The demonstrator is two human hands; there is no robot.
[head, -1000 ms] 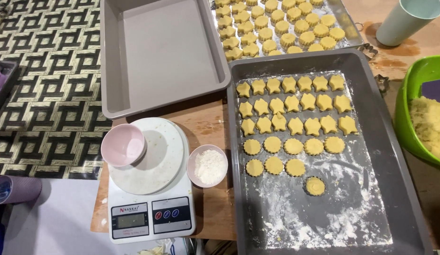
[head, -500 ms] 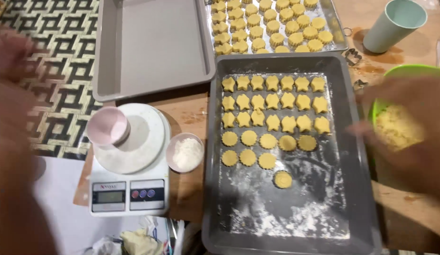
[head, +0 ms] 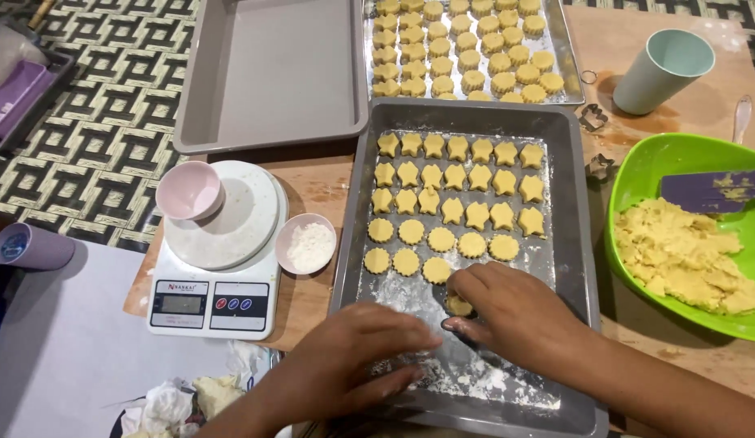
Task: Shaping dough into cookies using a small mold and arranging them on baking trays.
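Two bare hands meet low in the frame, just right of centre.

The left hand (head: 357, 357) reaches in from the bottom edge, palm down, fingers extended flat and pointing right. The right hand (head: 519, 312) enters from the lower right corner, forearm angled up and leftward, knuckles raised, its fingertips (head: 459, 302) curled down and pinched together, close beside the left hand's fingertips.

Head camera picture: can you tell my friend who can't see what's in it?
Two hands work over a grey floured baking tray: the right hand touches a round cookie, the left hand rests beside it. Star and round cookies fill the tray's top; a green dough bowl sits right, a kitchen scale left.
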